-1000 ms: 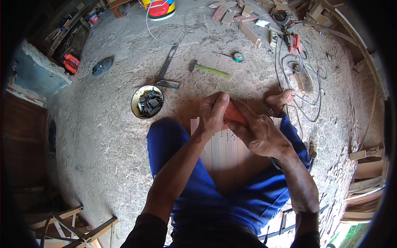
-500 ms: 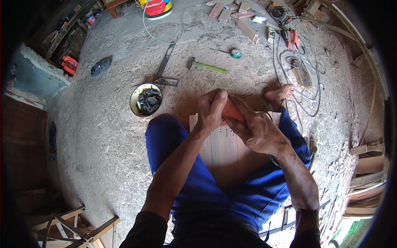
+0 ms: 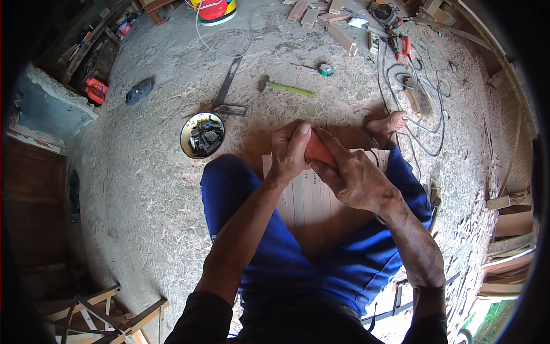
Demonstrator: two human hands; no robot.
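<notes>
Between my legs stand several pale wooden strips side by side, with rows of small dark holes or marks near their far end. Over that far end, both my hands close round a smooth red-orange object; its kind is mostly hidden by my fingers. My left hand grips its left side, thumb pointing away from me. My right hand wraps its right side, with the index finger laid along the top. The object's underside is out of sight.
A round tin of dark metal bits stands left of my knee. Beyond it lie a carpenter's square, a green-handled hammer and a tape measure. At the far right are wood offcuts, a red power tool and looping cables.
Both hands keep their grip on the red-orange object and have shifted only very slightly. The surroundings look the same apart from a small shift of the view.
</notes>
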